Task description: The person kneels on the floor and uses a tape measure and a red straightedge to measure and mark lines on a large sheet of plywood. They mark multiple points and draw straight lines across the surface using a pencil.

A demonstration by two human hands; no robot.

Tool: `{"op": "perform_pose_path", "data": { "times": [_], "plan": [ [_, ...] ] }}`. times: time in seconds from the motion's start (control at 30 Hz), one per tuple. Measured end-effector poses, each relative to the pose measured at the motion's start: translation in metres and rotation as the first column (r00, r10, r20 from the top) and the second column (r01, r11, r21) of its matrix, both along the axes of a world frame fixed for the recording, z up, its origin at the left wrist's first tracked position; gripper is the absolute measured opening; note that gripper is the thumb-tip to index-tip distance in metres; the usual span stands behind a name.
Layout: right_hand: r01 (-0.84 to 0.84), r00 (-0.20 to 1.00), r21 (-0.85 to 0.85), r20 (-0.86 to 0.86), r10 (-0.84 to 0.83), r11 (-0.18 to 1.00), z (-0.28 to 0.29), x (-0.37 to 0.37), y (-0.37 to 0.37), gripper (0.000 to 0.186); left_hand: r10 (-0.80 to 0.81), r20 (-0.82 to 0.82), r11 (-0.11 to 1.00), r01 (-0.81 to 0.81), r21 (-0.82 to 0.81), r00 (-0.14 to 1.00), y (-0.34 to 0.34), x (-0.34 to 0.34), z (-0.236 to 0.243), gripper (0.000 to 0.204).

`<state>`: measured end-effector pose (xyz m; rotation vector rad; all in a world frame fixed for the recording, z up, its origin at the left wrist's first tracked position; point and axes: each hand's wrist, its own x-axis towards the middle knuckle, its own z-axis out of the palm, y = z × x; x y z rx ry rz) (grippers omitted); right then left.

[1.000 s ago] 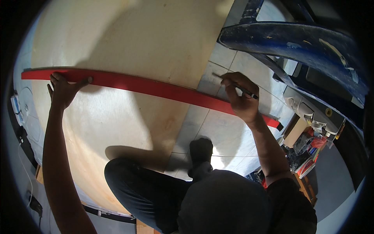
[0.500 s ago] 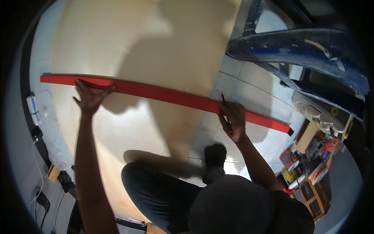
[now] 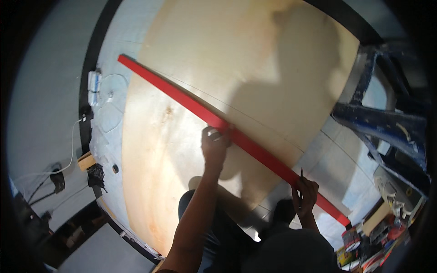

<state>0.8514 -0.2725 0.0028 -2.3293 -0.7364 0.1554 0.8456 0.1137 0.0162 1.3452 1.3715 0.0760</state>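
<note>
A long red straightedge bar [image 3: 174,93] lies slantwise across a large pale wooden sheet [image 3: 200,45], from the upper left toward the lower right. My left hand [image 3: 214,148] is closed on the bar near its middle. My right hand [image 3: 308,195] rests at the bar's right part and keeps a dark pencil [image 3: 301,175] between its fingers, tip pointing away from me. Beyond the bar, a thin dark line [image 3: 257,122] runs across the sheet, roughly along the bar's direction. The bar's right end reaches past the sheet over the floor tiles.
A blue paint-marked ladder-like frame [image 3: 378,116] stands at the right. Below it are a cardboard box [image 3: 377,218] and several containers. A white power strip [image 3: 94,88] and cable lie by the left wall. My knee and foot are close beside the sheet's near side.
My left hand has gone from spread fingers near the bar's left end to a grip near its middle. The bar has shifted toward me, off the line. My view has turned left.
</note>
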Motion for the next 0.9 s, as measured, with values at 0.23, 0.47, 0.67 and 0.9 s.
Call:
{"op": "perform_pose_path", "data": {
  "times": [0.23, 0.47, 0.67, 0.9],
  "plan": [
    [-0.007, 1.0, 0.032, -0.006, 0.007, 0.999, -0.01, 0.022, 0.013, 0.04, -0.082, 0.129, 0.99, 0.096, -0.101, 0.988, 0.027, -0.003, -0.006, 0.054],
    [-0.02, 0.996, 0.14, 0.086, 0.008, 0.99, 0.013, 0.034, 0.023, 0.047, -0.131, 0.291, 0.986, 0.154, -0.058, 0.948, 0.049, 0.013, 0.049, 0.034],
    [-0.06, 0.997, 0.142, -0.034, 0.065, 0.988, 0.069, 0.058, 0.032, 0.052, -0.08, 0.511, 0.997, 0.072, 0.036, 0.856, 0.056, 0.01, 0.1, 0.022],
    [-0.055, 0.987, 0.278, 0.159, 0.01, 0.959, 0.18, 0.1, 0.047, 0.051, -0.212, 0.637, 0.97, 0.078, 0.232, 0.741, 0.082, 0.042, 0.218, 0.022]
  ]
}}
